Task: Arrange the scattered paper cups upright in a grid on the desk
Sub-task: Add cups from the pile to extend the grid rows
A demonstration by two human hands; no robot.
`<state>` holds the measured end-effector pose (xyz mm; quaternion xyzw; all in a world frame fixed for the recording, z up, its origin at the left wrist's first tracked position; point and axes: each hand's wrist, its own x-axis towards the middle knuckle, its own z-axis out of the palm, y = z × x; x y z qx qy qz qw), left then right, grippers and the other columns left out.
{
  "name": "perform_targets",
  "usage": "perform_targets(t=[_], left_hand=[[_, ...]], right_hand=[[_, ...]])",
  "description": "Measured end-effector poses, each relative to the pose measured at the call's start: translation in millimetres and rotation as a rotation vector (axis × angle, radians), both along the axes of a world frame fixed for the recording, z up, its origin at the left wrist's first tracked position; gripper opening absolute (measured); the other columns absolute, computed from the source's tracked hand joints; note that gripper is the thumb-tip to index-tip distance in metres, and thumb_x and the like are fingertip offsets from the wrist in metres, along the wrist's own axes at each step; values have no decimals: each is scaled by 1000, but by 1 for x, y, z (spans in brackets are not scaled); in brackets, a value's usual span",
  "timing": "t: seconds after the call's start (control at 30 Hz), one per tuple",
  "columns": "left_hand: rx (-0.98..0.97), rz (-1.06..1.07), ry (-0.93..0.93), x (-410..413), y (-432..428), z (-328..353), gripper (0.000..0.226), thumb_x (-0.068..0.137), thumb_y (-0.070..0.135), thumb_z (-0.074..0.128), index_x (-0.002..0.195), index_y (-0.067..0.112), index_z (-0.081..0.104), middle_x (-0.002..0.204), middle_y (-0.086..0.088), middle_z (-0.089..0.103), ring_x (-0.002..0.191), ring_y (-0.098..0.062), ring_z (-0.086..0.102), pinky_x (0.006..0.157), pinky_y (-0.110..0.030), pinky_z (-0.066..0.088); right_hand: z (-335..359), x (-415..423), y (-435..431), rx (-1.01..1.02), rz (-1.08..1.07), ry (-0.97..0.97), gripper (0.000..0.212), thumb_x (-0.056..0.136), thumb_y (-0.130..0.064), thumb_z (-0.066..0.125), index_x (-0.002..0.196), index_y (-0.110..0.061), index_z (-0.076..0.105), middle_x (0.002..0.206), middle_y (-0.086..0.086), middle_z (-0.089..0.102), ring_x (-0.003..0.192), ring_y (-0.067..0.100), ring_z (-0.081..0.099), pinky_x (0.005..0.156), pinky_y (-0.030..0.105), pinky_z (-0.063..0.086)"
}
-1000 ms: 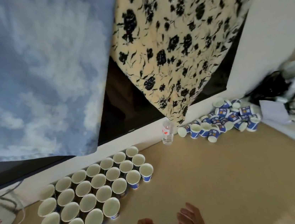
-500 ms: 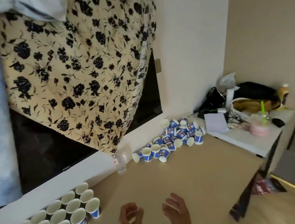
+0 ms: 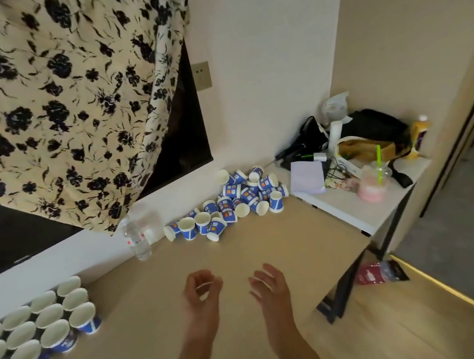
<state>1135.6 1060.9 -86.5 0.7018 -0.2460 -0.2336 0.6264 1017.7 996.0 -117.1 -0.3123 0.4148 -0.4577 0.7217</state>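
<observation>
While both hover above the desk [image 3: 239, 256], nearer to the person than the water bottle [image 3: 136, 240] and a little to its right, the left grip [image 3: 203, 291] has loosely curled fingers with the thumb close to the forefinger, and the right grip [image 3: 269, 285] is spread and relaxed; both hold nothing. Right of the bottle, by the wall, the scattered paper cups [image 3: 228, 202] lie in a heap. Left of the bottle and nearer, the upright cups [image 3: 43, 329] stand in close rows.
</observation>
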Motion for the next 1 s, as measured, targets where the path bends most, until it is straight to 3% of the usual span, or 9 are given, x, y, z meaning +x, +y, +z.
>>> perform_targets(t=[0.17, 0.37, 0.53, 0.67, 0.77, 0.87, 1.0], left_hand=[[0, 6, 42, 3, -66, -3, 11, 89, 13, 72, 95, 18, 64, 96, 4, 69, 92, -19, 67, 89, -52, 55], [-34, 13, 130, 4, -149, -4, 12, 91, 13, 70, 101, 12, 64, 99, -2, 67, 93, -22, 64, 87, -42, 54], [32, 12, 158, 9, -185, -14, 12, 91, 16, 70, 101, 14, 64, 98, 1, 67, 91, -16, 64, 86, -39, 55], [89, 57, 187, 9, -202, -22, 11, 90, 17, 70, 100, 16, 64, 97, 2, 68, 91, -17, 65, 86, -40, 55], [115, 80, 204, 6, -216, -30, 10, 91, 15, 70, 98, 16, 64, 96, 1, 67, 88, -14, 64, 85, -43, 55], [148, 103, 198, 3, -234, -35, 9, 91, 14, 70, 97, 16, 64, 96, -1, 67, 88, -16, 64, 86, -44, 55], [202, 172, 197, -2, -261, -40, 9, 90, 14, 71, 96, 19, 65, 95, -4, 69, 88, -21, 66, 86, -48, 55]], right_hand=[[-2, 2, -57, -19, 8, 69, 40, 88, 5, 67, 119, -18, 58, 119, 11, 64, 95, 18, 64, 93, 38, 50], [1, 0, -142, -63, 29, 145, 40, 87, 3, 70, 118, -19, 60, 118, 11, 65, 97, 20, 66, 100, 45, 50], [-11, 3, -184, -6, 42, 172, 41, 82, -2, 75, 116, -18, 59, 124, 20, 62, 112, 34, 63, 103, 50, 47], [-28, 4, -215, 42, 80, 198, 52, 75, -15, 81, 122, -15, 57, 122, 18, 65, 118, 33, 63, 101, 46, 52], [-44, 10, -248, 91, 120, 217, 41, 90, 0, 67, 127, -11, 54, 118, 15, 66, 118, 32, 64, 98, 43, 53], [-58, 17, -289, 121, 146, 240, 42, 91, 3, 64, 129, -10, 52, 120, 17, 65, 117, 32, 64, 89, 37, 56], [-72, 26, -359, 52, 182, 372, 48, 87, 4, 69, 130, -7, 49, 118, 18, 63, 96, 22, 64, 84, 32, 53]])
